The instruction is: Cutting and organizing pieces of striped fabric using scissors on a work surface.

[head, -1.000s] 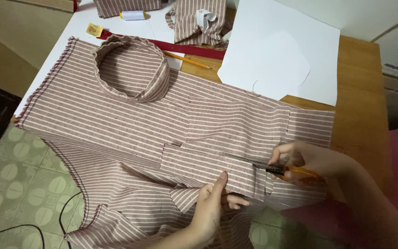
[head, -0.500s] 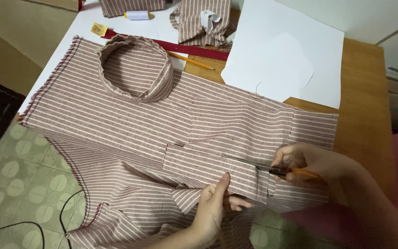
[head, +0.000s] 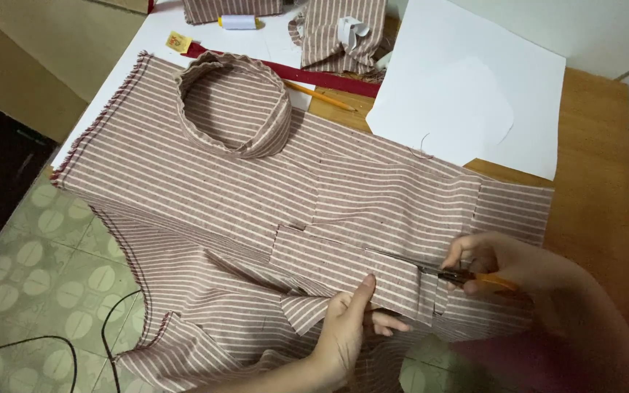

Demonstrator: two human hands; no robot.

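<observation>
Scissors cutting into striped cloth on the counter

The right hand (head: 507, 266) has its grip closed on orange-handled scissors (head: 460, 275), blades seemingly in the striped fabric (head: 256, 196); the left hand (head: 343, 327) presses flat, holding nothing. I judge the cut underway; continuing it calls for taut cloth.

The striped garment piece (head: 205, 182) was matt woven cloth with frayed, rough edges. The scissors (head: 449, 274) had shiny metal blades and glossy orange plastic handles. The paper pattern sheet (head: 475, 94) looked smooth and matt; the table (head: 591, 167) was smooth, faintly glossy wood.
</observation>
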